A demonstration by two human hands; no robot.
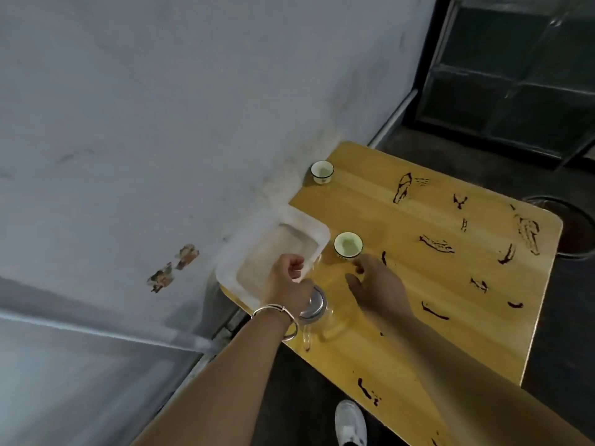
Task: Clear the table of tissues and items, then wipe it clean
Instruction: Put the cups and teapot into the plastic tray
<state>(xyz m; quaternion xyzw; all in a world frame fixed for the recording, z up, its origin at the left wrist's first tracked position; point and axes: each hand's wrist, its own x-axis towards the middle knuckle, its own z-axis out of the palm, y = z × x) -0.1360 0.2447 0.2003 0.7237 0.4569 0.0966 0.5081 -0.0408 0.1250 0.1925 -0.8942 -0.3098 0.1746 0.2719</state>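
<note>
The fingers (294,260) of the left hand (289,272) are curled together, and the near rim of the white tray (317,230) seems to be pinched between them and the thumb. The exact contact is partly hidden by the knuckles. The fingers (358,268) of the right hand (380,284) are held apart and relaxed, and nothing is held in them. Their tips are just beside the near cup (348,245); whether the cup is touched cannot be told.

Below the left wrist, where a bracelet (273,310) is worn, a glass teapot (317,305) with a metal lid is seen between the two arms. The tray lies at the table edge against the wall, and its inside looks bare. A far cup (322,171) stands well apart, near the wall corner of the table (450,300).

The task is judged to be in its clearing part. No tissues can be seen on the wood, so that part is perhaps done. Two cups, the teapot and the tray are not yet taken away. It is probable that the near cup is meant to be put on the tray. Many dark stains (436,244) are spread over the wood, and no cloth is in view, so the wiping is judged as not begun.
</note>
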